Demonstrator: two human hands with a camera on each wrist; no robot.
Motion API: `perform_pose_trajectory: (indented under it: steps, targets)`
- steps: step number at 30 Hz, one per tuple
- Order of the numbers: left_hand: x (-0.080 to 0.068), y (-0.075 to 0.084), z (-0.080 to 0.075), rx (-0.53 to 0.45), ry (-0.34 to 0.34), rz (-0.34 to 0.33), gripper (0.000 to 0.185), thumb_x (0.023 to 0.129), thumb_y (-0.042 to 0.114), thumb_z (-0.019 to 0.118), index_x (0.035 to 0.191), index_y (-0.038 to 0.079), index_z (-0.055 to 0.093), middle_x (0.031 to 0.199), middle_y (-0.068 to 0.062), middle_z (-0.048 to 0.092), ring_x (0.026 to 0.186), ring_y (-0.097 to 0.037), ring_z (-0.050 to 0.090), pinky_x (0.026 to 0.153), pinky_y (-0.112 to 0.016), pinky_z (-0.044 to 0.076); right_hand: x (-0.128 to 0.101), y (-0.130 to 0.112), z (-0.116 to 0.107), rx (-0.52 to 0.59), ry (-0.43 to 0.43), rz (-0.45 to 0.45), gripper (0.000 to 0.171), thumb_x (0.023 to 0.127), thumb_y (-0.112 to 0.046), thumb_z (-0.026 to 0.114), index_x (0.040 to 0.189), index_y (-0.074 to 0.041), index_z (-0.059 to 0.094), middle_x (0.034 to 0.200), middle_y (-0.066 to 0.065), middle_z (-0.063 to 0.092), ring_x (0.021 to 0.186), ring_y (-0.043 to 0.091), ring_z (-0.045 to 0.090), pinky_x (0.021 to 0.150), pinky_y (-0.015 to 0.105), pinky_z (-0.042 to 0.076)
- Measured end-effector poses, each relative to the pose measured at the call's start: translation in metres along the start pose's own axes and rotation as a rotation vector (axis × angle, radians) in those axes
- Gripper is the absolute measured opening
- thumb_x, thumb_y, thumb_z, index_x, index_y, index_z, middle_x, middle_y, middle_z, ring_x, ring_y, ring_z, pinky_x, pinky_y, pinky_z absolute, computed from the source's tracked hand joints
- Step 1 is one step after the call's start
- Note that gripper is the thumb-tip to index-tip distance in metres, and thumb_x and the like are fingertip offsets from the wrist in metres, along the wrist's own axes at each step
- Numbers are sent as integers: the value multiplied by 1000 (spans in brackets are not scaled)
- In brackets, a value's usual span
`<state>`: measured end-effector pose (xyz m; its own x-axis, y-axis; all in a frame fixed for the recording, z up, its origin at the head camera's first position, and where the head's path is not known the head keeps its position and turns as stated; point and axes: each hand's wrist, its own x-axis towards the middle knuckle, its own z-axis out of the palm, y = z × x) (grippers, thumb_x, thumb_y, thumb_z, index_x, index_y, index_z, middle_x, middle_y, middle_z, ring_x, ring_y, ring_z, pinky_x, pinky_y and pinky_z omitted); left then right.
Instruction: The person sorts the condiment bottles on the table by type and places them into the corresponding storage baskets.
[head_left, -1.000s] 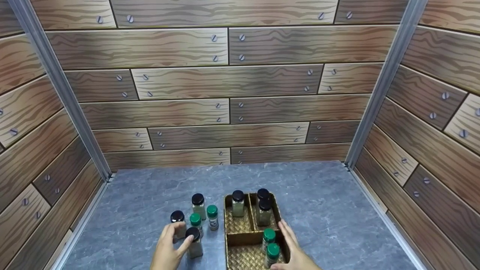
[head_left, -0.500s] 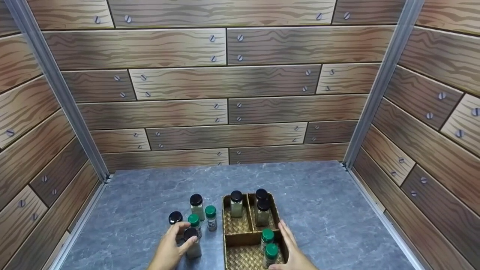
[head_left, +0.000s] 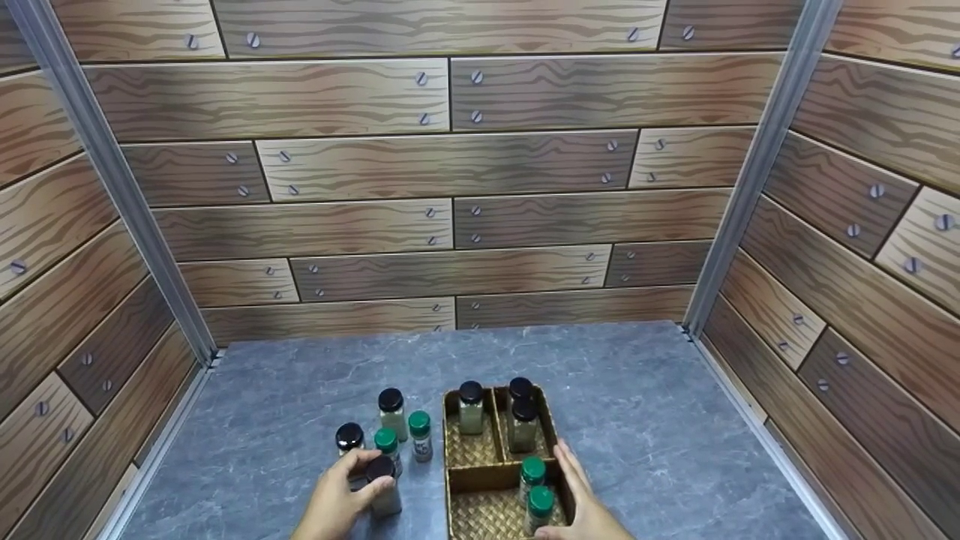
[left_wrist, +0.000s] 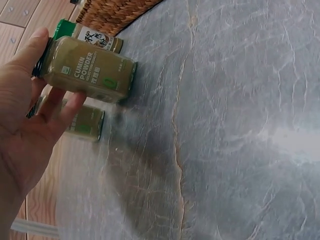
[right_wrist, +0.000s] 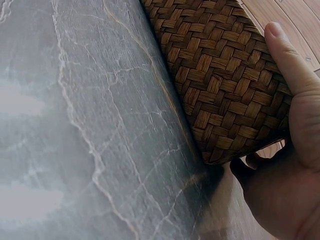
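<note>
My left hand [head_left: 366,478] grips a black-capped jar [head_left: 384,487] that stands on the grey stone tabletop [head_left: 637,420]. The left wrist view shows its label, cumin powder [left_wrist: 92,70], with my thumb over it and my fingers [left_wrist: 65,107] under it. My right hand [head_left: 576,484] lies flat along the right wall of a woven basket [head_left: 484,454]; in the right wrist view the thumb [right_wrist: 287,55] presses the weave [right_wrist: 215,75]. The basket holds three black-capped jars [head_left: 470,406] at the back and two green-capped jars [head_left: 532,478] at the front.
Several more jars stand left of the basket: black-capped ones [head_left: 349,437] [head_left: 391,409] and green-capped ones [head_left: 387,444] [head_left: 420,433]. Wood-patterned walls [head_left: 450,225] close in the table at the back and both sides.
My left fingers have closed more tightly round the black-capped jar. The right hand has stayed against the basket. The view has shifted slightly.
</note>
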<state>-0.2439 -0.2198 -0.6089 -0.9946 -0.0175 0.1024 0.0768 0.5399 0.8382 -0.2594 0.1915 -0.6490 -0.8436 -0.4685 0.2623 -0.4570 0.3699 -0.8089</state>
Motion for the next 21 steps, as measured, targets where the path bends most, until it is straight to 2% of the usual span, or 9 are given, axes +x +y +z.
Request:
perform_pose_trajectory:
  steps: [8, 10, 12, 14, 15, 16, 18, 20, 21]
  targets:
    - [-1, -3, 4, 23, 50, 29, 48, 83, 41, 80, 118, 11, 68, 113, -7, 74, 103, -21, 71, 90, -36, 58, 0, 3, 0, 49, -14, 35, 120, 77, -28, 88, 160, 2, 7, 166, 29, -2, 135, -27, -10, 105, 84, 20]
    - [-2, -2, 5, 40, 69, 35, 47, 83, 40, 80, 118, 11, 68, 112, -6, 74, 102, -20, 71, 88, -34, 59, 0, 3, 0, 59, -21, 56, 120, 78, -28, 88, 161, 0, 6, 167, 28, -3, 144, -13, -11, 106, 84, 20]
    - [-3, -1, 7, 56, 86, 26, 46, 83, 39, 81, 117, 12, 68, 111, -5, 74, 101, -18, 71, 87, -32, 59, 1, 4, -1, 59, -26, 73, 119, 79, -28, 87, 161, -1, 6, 167, 27, -3, 152, 11, -8, 106, 84, 20]
    - [-3, 1, 9, 76, 97, 17, 46, 83, 38, 81, 117, 11, 68, 110, -4, 73, 99, -17, 71, 84, -32, 59, 1, 4, -1, 49, -23, 80, 119, 78, -29, 87, 161, -1, 6, 167, 27, -2, 151, 35, -4, 106, 83, 21]
    - [-3, 2, 9, 82, 102, 11, 46, 83, 38, 82, 117, 11, 68, 109, -4, 73, 98, -17, 71, 84, -32, 59, 1, 4, -1, 46, -22, 81, 119, 78, -29, 87, 161, -2, 7, 167, 27, -2, 149, 42, -3, 106, 83, 21]
    - [-3, 3, 10, 90, 107, 7, 45, 83, 37, 82, 117, 11, 68, 109, -4, 72, 98, -17, 71, 83, -32, 59, 1, 4, -1, 45, -20, 81, 119, 78, -29, 88, 161, -2, 7, 167, 27, -2, 150, 39, -3, 107, 83, 21]
    - [-4, 4, 11, 103, 118, 8, 45, 83, 36, 82, 117, 10, 68, 108, -4, 72, 98, -17, 70, 82, -31, 59, 0, 5, -1, 42, -15, 73, 119, 78, -29, 88, 161, -1, 7, 167, 27, -1, 153, 18, -5, 106, 83, 21]
    - [-4, 4, 11, 117, 131, 19, 44, 83, 34, 82, 117, 10, 68, 108, -4, 72, 97, -16, 70, 83, -32, 59, 0, 5, -1, 50, -17, 66, 120, 77, -29, 88, 161, -1, 7, 167, 27, -2, 146, -6, -9, 106, 83, 20]
    - [-5, 4, 12, 124, 138, 23, 44, 83, 34, 83, 117, 10, 69, 108, -3, 72, 97, -16, 71, 83, -31, 59, 0, 5, -1, 54, -19, 66, 120, 77, -28, 88, 161, -1, 7, 167, 27, -3, 142, -13, -10, 106, 84, 20]
